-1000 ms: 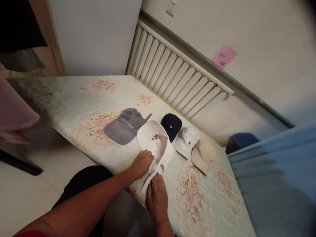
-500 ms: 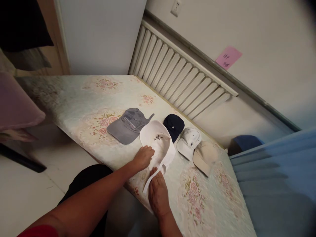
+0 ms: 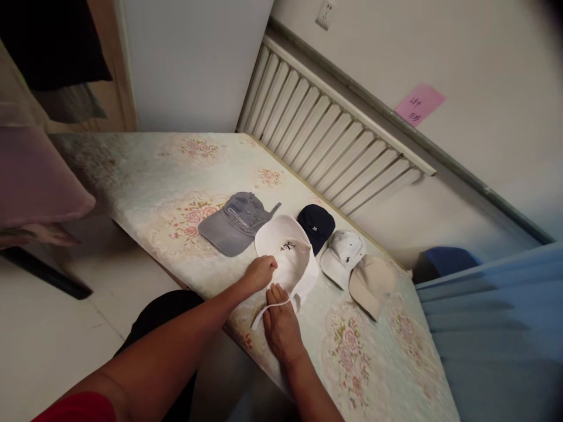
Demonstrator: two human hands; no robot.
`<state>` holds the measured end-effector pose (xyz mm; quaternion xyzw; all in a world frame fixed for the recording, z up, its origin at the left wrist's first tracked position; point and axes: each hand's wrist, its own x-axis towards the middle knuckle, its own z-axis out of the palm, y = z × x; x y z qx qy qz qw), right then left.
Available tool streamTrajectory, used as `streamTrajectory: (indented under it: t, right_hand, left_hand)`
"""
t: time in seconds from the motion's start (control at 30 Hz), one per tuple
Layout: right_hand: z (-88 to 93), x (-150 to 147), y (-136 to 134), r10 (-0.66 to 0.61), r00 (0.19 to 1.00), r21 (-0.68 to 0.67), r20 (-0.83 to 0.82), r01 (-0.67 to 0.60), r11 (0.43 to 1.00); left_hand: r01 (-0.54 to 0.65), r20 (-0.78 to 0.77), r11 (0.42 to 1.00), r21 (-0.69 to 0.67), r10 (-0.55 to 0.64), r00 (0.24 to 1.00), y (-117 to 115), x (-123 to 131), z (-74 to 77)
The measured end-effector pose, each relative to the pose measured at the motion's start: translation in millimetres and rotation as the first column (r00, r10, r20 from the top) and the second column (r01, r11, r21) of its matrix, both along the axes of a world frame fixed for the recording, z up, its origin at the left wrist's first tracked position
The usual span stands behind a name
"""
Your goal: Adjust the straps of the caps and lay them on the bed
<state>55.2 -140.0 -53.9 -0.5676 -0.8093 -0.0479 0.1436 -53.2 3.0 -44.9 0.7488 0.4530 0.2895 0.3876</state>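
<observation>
A white baseball cap [image 3: 309,266] lies tilted on the floral-covered surface, its hollow inside facing me and dark lettering showing beside the brim. My left hand [image 3: 260,273] is closed at the cap's near left edge, its fingers curled against the white fabric. What the fingertips pinch is partly hidden. My right hand [image 3: 282,328] is flat, fingers stretched out together toward the cap's opening. A loose white strap [image 3: 260,317] from the cap runs across the fingers of this hand and hangs off to the left.
A grey cap [image 3: 235,225] lies left of the white one. Beyond and to the right are a navy cap [image 3: 314,225], a white cap with a small logo [image 3: 343,258] and a beige cap [image 3: 372,284]. A radiator [image 3: 325,123] lines the wall; a blue curtain [image 3: 505,340] hangs at right.
My right hand's fingertips have moved farther up into the cap's opening. The strap now bends across those fingers instead of running straight. The whole view has shifted slightly.
</observation>
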Motion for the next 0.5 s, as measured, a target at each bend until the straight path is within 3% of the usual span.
streamTrajectory:
  t: [0.2,0.4,0.5]
  right_hand:
    - [-0.2,-11,27,-0.018,0.999,-0.006,0.045,0.018,1.000]
    - [-10.3,-16,37,-0.054,0.997,0.088,0.048,0.050,0.995]
    - [-11.5,-16,34,-0.051,0.998,0.089,0.045,0.047,0.995]
  left_hand:
    - [-0.075,0.051,0.993,-0.092,0.080,0.995,5,-3,1.2]
    - [-0.325,0.055,0.940,-0.099,0.332,0.942,19,-6,-6.2]
    - [-0.383,0.076,0.915,-0.123,0.394,0.916,27,-6,-9.8]
